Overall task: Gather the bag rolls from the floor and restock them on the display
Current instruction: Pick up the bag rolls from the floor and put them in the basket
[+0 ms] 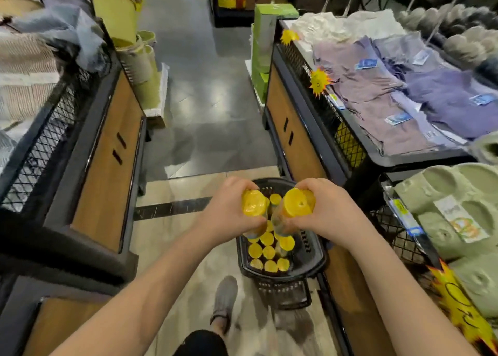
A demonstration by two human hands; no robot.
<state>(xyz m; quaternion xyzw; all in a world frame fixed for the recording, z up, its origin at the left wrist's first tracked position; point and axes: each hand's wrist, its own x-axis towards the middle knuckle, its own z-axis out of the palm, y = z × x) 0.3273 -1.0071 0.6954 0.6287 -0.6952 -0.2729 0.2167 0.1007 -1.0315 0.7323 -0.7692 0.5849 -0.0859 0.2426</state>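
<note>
Floor (204, 99) is being occupied by a basket (319, 258) of rolls (266, 251), above which one roll (253, 202) is being clenched in the left hand (229, 215), a second roll (297, 203) in the right hand (332, 215).

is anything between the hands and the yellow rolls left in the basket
Nothing covers the yellow bag rolls standing in the black plastic basket; its top is open. But the left hand and the right hand each grip a yellow roll above it, so those held rolls are what stand in between.

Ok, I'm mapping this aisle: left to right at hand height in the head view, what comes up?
Wood-panelled display, left hand, left roll, right roll, right hand, green slippers.
</note>
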